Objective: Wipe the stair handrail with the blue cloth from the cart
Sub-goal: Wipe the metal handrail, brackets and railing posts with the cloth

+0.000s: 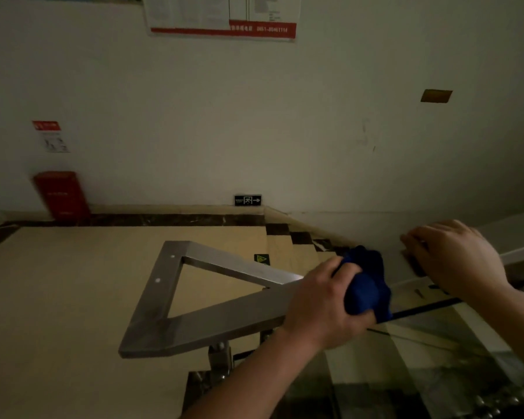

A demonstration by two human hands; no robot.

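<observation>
With my left hand clenched around the bunched blue cloth on the steel handrail and my right hand, fingers curled, resting farther along, I risk snagging the cloth at the rail's corner joint.

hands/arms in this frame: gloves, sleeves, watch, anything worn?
Nothing worn that shows. The left hand and right hand are both bare, with no gloves, and no rings or watch can be made out in the dim light. Both forearms are uncovered right up to the frame edge, so no sleeve is in view. No markings, straps or cables on either arm.
</observation>
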